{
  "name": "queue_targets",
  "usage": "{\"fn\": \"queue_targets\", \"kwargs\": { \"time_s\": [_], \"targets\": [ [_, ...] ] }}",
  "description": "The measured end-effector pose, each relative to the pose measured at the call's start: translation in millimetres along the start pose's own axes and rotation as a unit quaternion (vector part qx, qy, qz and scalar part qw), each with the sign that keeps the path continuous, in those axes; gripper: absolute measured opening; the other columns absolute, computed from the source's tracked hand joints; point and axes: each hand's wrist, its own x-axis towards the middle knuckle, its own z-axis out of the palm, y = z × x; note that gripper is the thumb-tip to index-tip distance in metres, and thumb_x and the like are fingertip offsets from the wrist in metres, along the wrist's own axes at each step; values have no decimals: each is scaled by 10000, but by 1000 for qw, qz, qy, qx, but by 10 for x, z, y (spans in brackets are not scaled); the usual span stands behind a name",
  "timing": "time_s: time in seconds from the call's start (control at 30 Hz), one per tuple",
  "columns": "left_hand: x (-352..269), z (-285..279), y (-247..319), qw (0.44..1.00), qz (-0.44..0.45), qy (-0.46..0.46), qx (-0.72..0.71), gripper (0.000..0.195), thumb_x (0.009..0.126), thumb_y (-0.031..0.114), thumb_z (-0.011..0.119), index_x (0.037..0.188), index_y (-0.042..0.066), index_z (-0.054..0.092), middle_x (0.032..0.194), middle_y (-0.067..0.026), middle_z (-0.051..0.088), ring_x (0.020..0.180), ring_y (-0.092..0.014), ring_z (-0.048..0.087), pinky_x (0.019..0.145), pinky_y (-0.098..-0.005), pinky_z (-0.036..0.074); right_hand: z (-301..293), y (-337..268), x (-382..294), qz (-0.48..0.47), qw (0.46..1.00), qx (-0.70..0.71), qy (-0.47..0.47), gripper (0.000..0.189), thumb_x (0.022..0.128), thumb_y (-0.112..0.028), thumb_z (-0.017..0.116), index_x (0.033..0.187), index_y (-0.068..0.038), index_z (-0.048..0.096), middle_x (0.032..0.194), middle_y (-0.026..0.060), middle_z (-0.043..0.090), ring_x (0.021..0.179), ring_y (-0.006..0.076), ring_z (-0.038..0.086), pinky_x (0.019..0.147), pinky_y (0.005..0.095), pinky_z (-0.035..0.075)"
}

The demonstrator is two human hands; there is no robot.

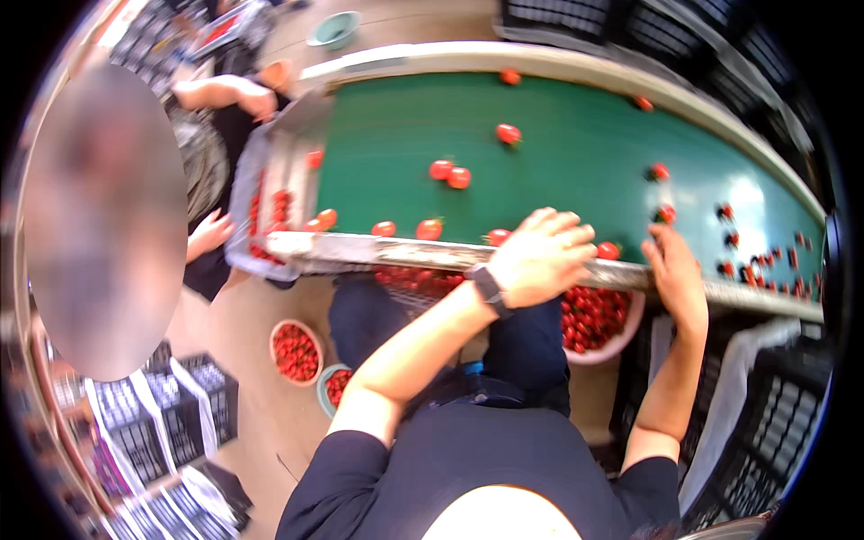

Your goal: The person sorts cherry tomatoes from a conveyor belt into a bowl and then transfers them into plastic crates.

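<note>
Small red tomatoes, some with green stems, lie scattered over a green conveyor belt point(405, 121). My left hand point(545, 256), with a dark wristband, reaches over the belt's near rail, palm down and fingers somewhat spread; whether something is under it is hidden. One tomato point(498, 237) lies just left of it and another point(608, 251) just right. My right hand point(677, 270) is over the near edge farther right, its fingertips close to a tomato point(665, 214); contact cannot be made out. More tomatoes cluster at the belt's right end. Below the rail, a pink basin point(634, 331) holds many tomatoes.
A lined crate point(239, 202) with tomatoes stands at the belt's left end, beside a person's arms point(223, 94). A pink bowl point(320, 368) and a teal bowl point(324, 398) of tomatoes stand on the floor. Black crates point(776, 412) are stacked right, beyond the belt, and lower left.
</note>
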Motion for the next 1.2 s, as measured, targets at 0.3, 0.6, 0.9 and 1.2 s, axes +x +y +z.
{"fn": "queue_targets", "kwargs": {
  "time_s": [0.3,0.6,0.9,1.2],
  "targets": [
    [-552,-412,-265,980,-153,45,121,274,842,330,674,845,56,659,1013,-114,601,1036,-302,550,954,-465,413,881,-1009,368,-170,908,307,-229,333,964,-119,557,1281,-21,529,1048,148,652,980,253,631,903,345,482],
    [-864,-405,-123,982,-129,91,104,260,838,155,699,1080,89,633,1270,-103,555,1215,-317,511,1066,-486,403,686,182,658,-73,980,-147,114,409,954,-157,585,1349,-83,511,1376,168,501,1263,316,480,1048,403,400],
    [-919,-382,134,990,-62,121,49,290,766,75,717,1051,99,670,1197,-79,595,1136,-273,575,1016,-459,455,282,101,142,-51,986,-96,126,361,962,-219,571,1286,-61,549,1264,196,555,1189,395,511,1015,437,410],
    [-829,-597,84,990,-25,132,38,219,748,37,710,961,68,665,905,-60,668,832,-249,658,767,-378,536,498,-313,68,-27,997,38,-65,341,977,-265,518,1175,4,587,1130,193,630,1048,364,603,901,407,470]
  ]
}}
